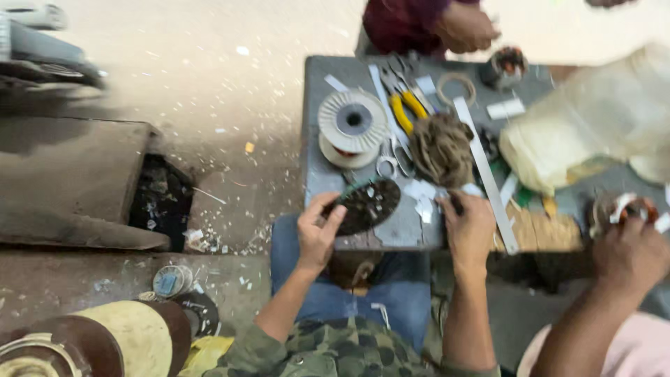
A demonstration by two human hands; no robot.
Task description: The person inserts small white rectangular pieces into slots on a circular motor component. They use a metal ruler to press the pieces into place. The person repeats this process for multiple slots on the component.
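gripping a dark oval plate (pixel 366 204) by its near rim, left hand (pixel 317 234) closed on it at the tabletop (pixel 391 234) edge. looks stiff, flat, fairly light; the rim suits holding. right hand (pixel 469 230) curled, contents unclear. white spool (pixel 352 128) and yellow pliers (pixel 406 108) lie beyond.

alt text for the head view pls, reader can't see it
Seen from above, a seated person's left hand holds a dark oval plate at the edge of a small grey table, while the right hand rests beside it. A white wire spool, yellow-handled pliers and a co-worker's hand are nearby.
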